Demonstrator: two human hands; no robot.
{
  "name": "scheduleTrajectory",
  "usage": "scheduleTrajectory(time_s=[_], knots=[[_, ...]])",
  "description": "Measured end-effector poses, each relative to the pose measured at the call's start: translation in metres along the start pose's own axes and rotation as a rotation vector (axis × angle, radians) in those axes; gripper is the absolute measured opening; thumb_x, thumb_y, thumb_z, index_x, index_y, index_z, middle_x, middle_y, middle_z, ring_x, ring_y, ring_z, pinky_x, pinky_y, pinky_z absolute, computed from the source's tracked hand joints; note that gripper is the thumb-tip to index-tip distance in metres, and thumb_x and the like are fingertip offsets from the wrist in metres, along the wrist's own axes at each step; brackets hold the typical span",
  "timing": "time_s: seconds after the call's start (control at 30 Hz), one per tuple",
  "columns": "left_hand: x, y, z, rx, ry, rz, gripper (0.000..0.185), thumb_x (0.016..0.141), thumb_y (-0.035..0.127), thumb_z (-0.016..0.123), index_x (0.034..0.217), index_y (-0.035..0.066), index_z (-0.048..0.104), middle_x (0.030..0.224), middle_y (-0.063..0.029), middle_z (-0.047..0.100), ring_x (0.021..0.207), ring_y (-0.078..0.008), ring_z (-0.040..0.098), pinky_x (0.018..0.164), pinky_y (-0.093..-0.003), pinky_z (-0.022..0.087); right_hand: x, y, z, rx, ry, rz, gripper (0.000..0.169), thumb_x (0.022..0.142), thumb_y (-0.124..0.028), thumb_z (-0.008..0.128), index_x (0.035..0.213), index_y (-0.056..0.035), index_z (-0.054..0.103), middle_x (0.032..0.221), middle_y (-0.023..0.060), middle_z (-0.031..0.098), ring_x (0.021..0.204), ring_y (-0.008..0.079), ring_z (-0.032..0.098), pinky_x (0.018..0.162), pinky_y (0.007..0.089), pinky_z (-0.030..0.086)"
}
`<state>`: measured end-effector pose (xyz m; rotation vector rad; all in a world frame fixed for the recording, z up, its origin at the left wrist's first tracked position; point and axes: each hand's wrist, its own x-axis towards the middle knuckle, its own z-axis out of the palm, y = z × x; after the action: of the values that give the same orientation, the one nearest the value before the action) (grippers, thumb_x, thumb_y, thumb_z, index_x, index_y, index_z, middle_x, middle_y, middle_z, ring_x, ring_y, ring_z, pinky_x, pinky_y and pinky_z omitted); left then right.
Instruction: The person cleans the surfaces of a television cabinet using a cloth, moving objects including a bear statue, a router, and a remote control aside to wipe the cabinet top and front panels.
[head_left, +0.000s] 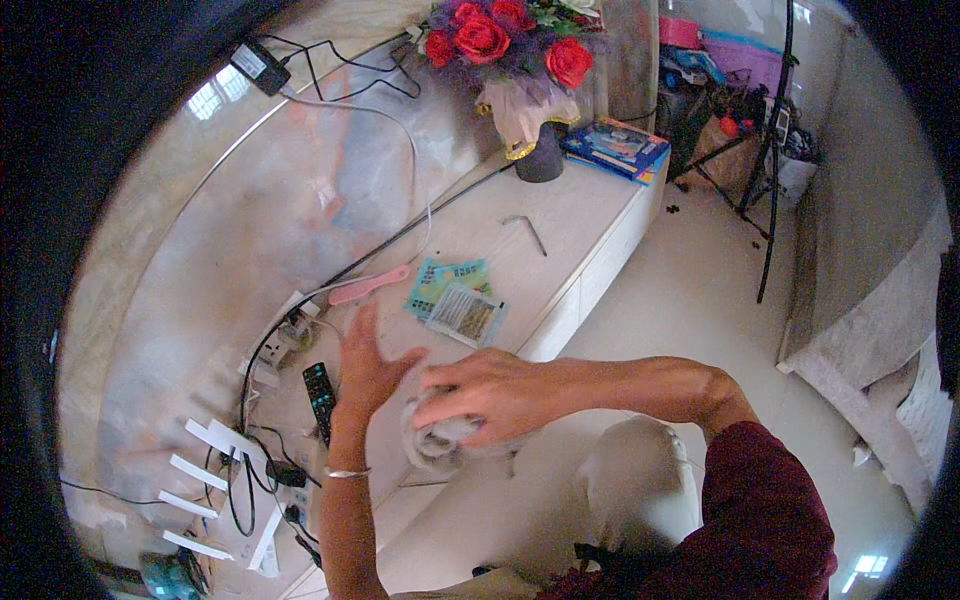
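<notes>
My left hand (371, 371), with a bangle on its wrist, is over the cabinet top with thumb and fingers spread and nothing in it. Its fingertips are close to a pink comb (367, 285). Beside the left wrist lies a black remote control (319, 394). My right hand (487, 394) is curled over a greyish-white bundle (439, 448) near the cabinet's front edge; motion blur hides what it is made of. Beyond that hand, a clear packet with dark contents (469, 315) overlaps green printed packets (431, 281). Farther back rests a hex key (534, 234).
A white router (240, 517) with several antennas and tangled cables stands at lower left, below a wall socket (271, 351). A black cable (390, 240) runs along the wall. At the back are a vase of artificial roses (540, 157) and books (619, 150). A tripod (765, 180) stands on the floor.
</notes>
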<state>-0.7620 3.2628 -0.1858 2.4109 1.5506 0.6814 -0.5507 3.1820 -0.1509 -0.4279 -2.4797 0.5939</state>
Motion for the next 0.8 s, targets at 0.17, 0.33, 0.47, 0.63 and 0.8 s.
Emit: scheduleTrajectory(time_s=[0.17, 0.33, 0.47, 0.63, 0.8], knots=[[0.028, 0.038, 0.038, 0.124, -0.019, -0.006, 0.11, 0.053, 0.051, 0.075, 0.136, 0.01, 0.016, 0.139, -0.0214, 0.016, 0.129, -0.0361, 0.016, 0.094, -0.0605, 0.022, -0.051, 0.003, -0.056, 0.11, 0.214, 0.034, 0.044, 0.063, -0.011, 0.064, 0.107, -0.0083, 0.056, 0.102, 0.0133, 0.054, 0.089, 0.0302, 0.055, 0.078, 0.0366, 0.044], [0.05, 0.017, 0.067, 0.09, 0.047, -0.143, 0.108, 0.054, 0.058, 0.071, 0.136, 0.011, 0.019, 0.137, -0.022, 0.023, 0.128, -0.0358, 0.022, 0.093, -0.0579, 0.026, -0.108, 0.012, -0.105, 0.045, 0.44, 0.294, 0.039, 0.064, -0.008, 0.064, 0.103, -0.0042, 0.057, 0.09, 0.0083, 0.058, 0.087, 0.0195, 0.055, 0.077, 0.0298, 0.043], [0.058, 0.017, 0.067, 0.055, -0.004, -0.224, 0.094, 0.053, 0.049, 0.075, 0.129, 0.011, 0.033, 0.121, -0.0207, 0.042, 0.114, -0.0363, 0.04, 0.089, -0.0503, 0.035, -0.139, 0.027, -0.118, 0.088, 0.652, 0.424, 0.035, 0.067, -0.008, 0.063, 0.101, -0.0037, 0.057, 0.092, 0.0048, 0.058, 0.087, 0.0128, 0.053, 0.078, 0.0265, 0.043], [0.06, 0.013, 0.063, -0.044, 0.109, -0.152, 0.077, 0.05, 0.033, 0.079, 0.117, 0.012, 0.047, 0.105, -0.0181, 0.052, 0.1, -0.0335, 0.05, 0.083, -0.042, 0.042, -0.145, 0.041, -0.11, 0.186, 0.674, 0.565, 0.032, 0.07, -0.004, 0.062, 0.101, -0.0037, 0.058, 0.092, 0.003, 0.06, 0.085, 0.0099, 0.053, 0.078, 0.0252, 0.043], [0.063, 0.003, 0.063, -0.041, 0.185, -0.052, 0.068, 0.051, 0.025, 0.079, 0.112, 0.013, 0.051, 0.105, -0.0173, 0.053, 0.102, -0.0322, 0.05, 0.085, -0.0386, 0.042, -0.136, 0.053, -0.1, 0.19, 0.694, 0.565, 0.03, 0.071, -0.007, 0.063, 0.1, -0.004, 0.058, 0.087, 0.0015, 0.06, 0.081, 0.0082, 0.053, 0.074, 0.0244, 0.045]])
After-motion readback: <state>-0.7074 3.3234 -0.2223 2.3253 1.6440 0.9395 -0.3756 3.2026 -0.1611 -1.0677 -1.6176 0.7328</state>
